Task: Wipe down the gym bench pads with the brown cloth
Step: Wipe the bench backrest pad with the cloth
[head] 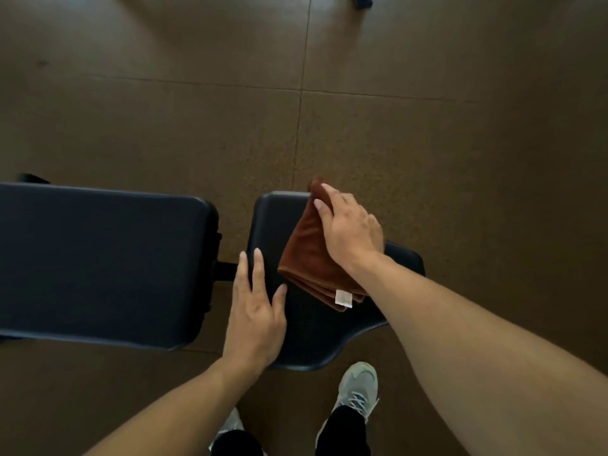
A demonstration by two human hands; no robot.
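Two black bench pads lie below me: a long back pad [98, 261] on the left and a shorter seat pad [316, 337] on the right, with a gap between them. A folded brown cloth [306, 255] with a white tag lies on the seat pad, its far corner reaching past the pad's far edge. My right hand [348, 232] presses on the cloth with its fingers curled over the far corner. My left hand [255, 311] rests flat on the seat pad's left edge, fingers spread, holding nothing.
Brown rubber floor tiles [394, 133] surround the bench. A black frame bar [225, 271] joins the two pads in the gap. My feet in grey sneakers [357, 386] stand just in front of the seat pad. A dark object [360, 0] sits at the far top edge.
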